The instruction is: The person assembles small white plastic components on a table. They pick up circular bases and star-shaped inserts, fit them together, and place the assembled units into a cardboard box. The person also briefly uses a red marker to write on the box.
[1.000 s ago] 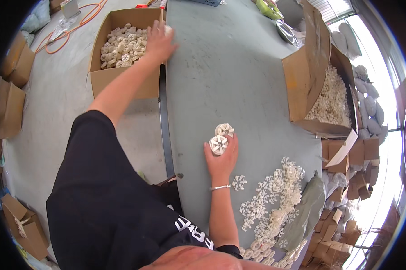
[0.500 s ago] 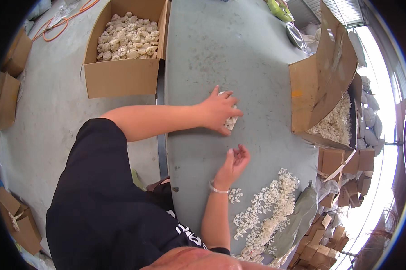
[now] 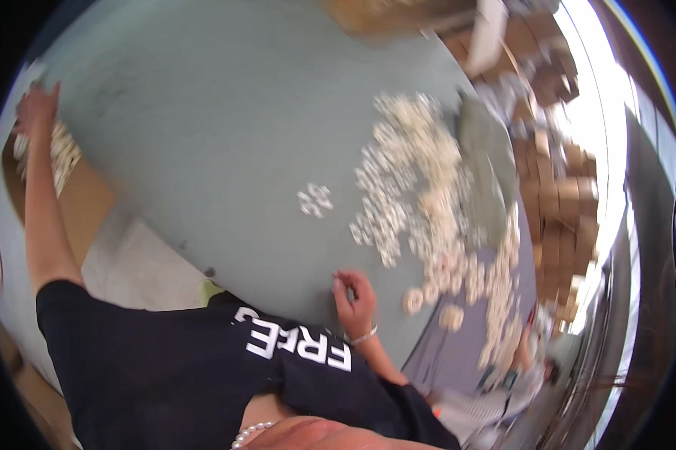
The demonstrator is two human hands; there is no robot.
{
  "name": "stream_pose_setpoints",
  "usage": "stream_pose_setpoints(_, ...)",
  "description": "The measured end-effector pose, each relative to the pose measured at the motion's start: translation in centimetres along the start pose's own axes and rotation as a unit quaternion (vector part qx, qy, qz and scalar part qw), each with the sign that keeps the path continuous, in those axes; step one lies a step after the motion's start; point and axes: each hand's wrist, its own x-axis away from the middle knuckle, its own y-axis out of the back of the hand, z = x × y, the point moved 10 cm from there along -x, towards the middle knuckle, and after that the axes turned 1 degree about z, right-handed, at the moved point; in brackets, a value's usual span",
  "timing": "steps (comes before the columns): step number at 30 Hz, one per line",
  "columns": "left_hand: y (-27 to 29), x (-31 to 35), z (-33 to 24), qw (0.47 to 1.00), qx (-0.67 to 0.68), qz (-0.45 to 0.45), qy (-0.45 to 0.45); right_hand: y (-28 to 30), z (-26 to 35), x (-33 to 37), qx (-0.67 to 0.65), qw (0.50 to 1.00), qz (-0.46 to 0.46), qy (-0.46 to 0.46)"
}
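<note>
On my feed the left hand (image 3: 38,110) is over cream plastic parts (image 3: 66,155) in the cardboard box (image 3: 86,201), can't tell its grip, right hand (image 3: 358,302) loosely curled, empty-looking; probably light, stiff stuff, so I'd pinch edges.

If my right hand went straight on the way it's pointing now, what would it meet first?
Probably the small white openwork cluster on the table, apart from the larger pile. The height of your right hand is hard to judge, so it might pass over.
</note>
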Motion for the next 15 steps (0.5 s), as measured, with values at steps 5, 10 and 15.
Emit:
stream_pose_setpoints(5,3.0,10.8,-20.7,0.927,0.195,-0.018,-0.321,5.2,-0.9,4.3,0.037,0.994,-0.098,0.019)
stream_pose_setpoints(10,18.6,44.5,-31.9,0.668,0.366,0.19,-0.619,16.3,-3.2,11.5,0.204,0.941,-0.272,-0.008)
stream_pose_setpoints(15,27.8,59.4,-32.6,0.621,0.328,0.186,-0.687,27.0,-8.5,17.7,0.414,0.818,-0.393,-0.071)
